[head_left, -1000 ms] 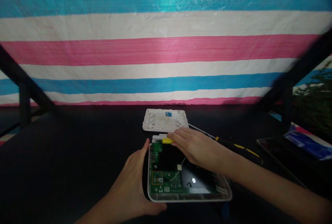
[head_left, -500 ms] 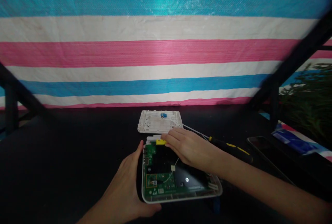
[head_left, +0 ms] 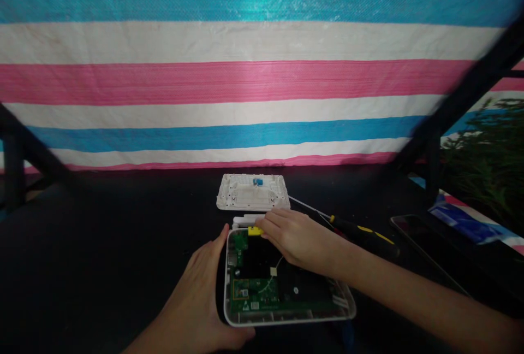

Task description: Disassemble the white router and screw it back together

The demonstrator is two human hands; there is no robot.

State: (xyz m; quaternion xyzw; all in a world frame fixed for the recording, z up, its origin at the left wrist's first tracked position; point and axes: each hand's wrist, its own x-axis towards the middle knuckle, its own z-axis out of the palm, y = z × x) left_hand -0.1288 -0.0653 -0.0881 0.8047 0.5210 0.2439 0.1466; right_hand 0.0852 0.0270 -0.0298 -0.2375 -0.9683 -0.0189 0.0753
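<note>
A white plastic casing (head_left: 291, 321) with a green circuit board (head_left: 266, 306) inside is held up over the black table. My left hand (head_left: 200, 288) grips its left side, the thumb under the near edge and fingers along the left wall. My right hand (head_left: 292, 236) reaches over the far edge, its fingers closed near a yellow connector (head_left: 254, 231) and a white bar (head_left: 245, 220); the fingertips' exact contact is hidden. A thin white cable (head_left: 268, 287) crosses the board. Behind lies a white perforated cover (head_left: 245, 193) with a small blue piece (head_left: 257, 182) on it.
A screwdriver with a black and yellow handle (head_left: 364, 231) lies right of the cover. Further right are a dark phone (head_left: 421, 245) and a blue packet (head_left: 464, 224). A striped sheet (head_left: 245, 83) hangs behind the black table (head_left: 102, 234); a plant (head_left: 487, 152) stands at right.
The casing has shifted slightly toward me and tilted a little. My right hand has moved slightly nearer and right with it, showing more of the white bar.
</note>
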